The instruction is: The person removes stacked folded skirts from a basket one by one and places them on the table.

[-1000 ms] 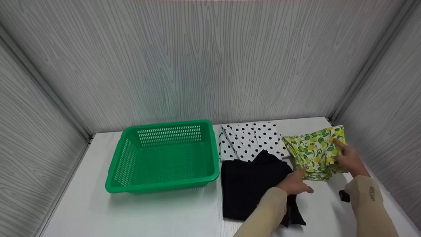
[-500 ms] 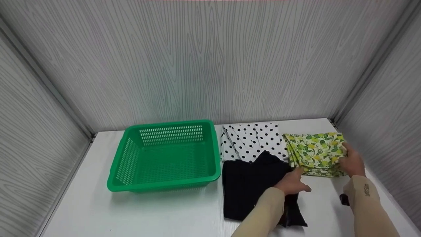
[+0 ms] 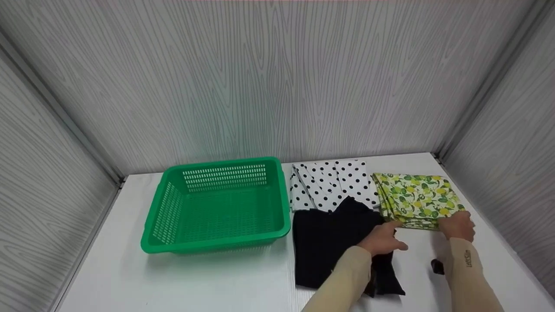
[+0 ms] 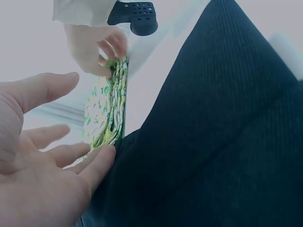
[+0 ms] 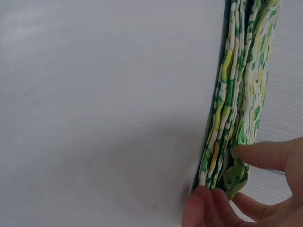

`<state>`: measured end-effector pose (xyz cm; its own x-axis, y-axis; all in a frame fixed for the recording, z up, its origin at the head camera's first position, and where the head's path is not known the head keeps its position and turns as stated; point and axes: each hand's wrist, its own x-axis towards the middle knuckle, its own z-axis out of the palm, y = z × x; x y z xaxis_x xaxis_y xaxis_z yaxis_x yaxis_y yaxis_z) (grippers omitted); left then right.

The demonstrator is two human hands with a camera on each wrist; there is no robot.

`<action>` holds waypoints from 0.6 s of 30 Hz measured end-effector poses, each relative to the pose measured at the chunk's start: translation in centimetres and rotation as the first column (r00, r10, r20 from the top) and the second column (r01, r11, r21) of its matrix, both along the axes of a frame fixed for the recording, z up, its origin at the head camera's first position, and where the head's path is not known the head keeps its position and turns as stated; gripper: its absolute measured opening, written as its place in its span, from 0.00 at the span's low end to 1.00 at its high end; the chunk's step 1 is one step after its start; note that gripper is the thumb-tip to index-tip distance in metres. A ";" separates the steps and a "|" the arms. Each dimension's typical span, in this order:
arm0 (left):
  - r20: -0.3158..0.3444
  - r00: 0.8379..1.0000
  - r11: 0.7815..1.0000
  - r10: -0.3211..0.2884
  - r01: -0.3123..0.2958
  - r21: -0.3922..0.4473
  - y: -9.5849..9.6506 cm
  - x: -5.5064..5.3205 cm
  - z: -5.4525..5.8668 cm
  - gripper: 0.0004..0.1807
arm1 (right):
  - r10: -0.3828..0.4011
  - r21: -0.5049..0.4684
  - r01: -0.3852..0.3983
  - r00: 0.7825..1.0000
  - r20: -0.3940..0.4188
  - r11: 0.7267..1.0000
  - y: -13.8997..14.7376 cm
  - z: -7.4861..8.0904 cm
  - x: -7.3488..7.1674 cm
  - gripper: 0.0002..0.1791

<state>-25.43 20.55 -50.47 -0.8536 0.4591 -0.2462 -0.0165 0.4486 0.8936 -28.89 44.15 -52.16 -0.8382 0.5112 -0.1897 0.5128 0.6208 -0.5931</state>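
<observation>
A folded cloth with a yellow-and-green lemon print (image 3: pixel 418 195) lies at the right of the table, its stacked layers showing along the near edge. My right hand (image 3: pixel 458 225) pinches its near right corner; in the right wrist view the thumb (image 5: pixel 265 155) is on the upper layers and the fingers are at the lower edge. My left hand (image 3: pixel 381 240) reaches over a folded black garment (image 3: pixel 329 247), fingertips at the lemon cloth's near left corner. Its fingers (image 4: pixel 102 165) are loosely extended and the thumb stands apart.
A folded white cloth with black dots (image 3: pixel 329 184) lies behind the black garment, left of the lemon cloth. A green perforated basket (image 3: pixel 217 243) stands on the left of the white table (image 3: pixel 208 281). Wood-patterned panels (image 3: pixel 277 86) wall the back and sides.
The lemon cloth's raised right part has come down flat and been straightened. My right hand has moved toward me to the near right corner. The left hand has stayed almost in place.
</observation>
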 end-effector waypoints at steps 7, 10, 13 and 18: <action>-0.043 0.997 0.997 -0.060 0.062 0.044 -1.8 -0.5 -0.1 0.26 | 0.086 -0.075 -0.093 0.992 -0.096 0.993 -1.2 -0.4 -0.9 0.32; -0.061 0.996 0.996 -0.058 0.062 0.062 -2.6 -0.6 0.0 0.24 | 0.096 -0.083 -0.106 0.988 -0.119 0.991 -1.6 -0.5 -1.0 0.31; -0.101 0.993 0.995 -0.057 0.065 0.080 -3.9 -0.8 0.2 0.23 | 0.106 -0.089 -0.116 0.988 -0.110 0.989 -2.0 -0.5 -1.1 0.32; -0.243 0.968 0.997 -0.062 0.072 0.034 -7.6 -0.7 0.8 0.22 | 0.134 -0.093 -0.143 0.986 -0.100 0.985 -2.5 -0.6 -0.8 0.34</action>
